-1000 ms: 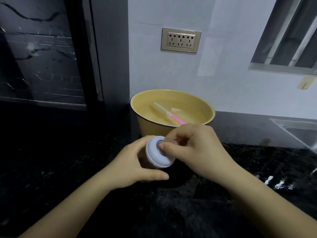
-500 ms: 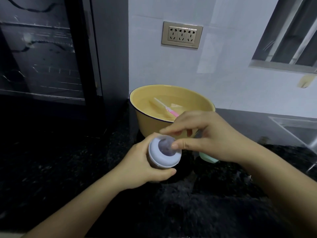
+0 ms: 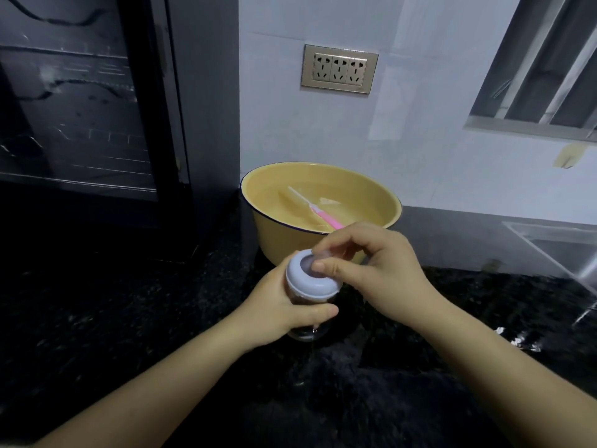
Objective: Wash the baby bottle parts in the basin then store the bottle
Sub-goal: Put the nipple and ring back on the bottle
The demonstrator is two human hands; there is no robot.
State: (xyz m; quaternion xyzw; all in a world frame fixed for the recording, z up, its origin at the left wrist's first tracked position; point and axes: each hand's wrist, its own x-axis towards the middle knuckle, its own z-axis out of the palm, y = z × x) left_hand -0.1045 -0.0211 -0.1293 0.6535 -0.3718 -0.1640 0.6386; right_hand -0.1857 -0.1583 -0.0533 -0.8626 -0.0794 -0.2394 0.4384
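The left hand (image 3: 274, 308) grips the bottle (image 3: 303, 333), hiding its body; the right hand (image 3: 381, 270) pinches the teat (image 3: 324, 253). Fingertips (image 3: 322, 266) mostly cover it.

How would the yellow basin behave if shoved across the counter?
The yellow basin holds water, so it is probably heavy for its size and would slosh. It is wide and low, so it would likely slide on the polished counter rather than tip. The pink brush lying inside would probably shift.
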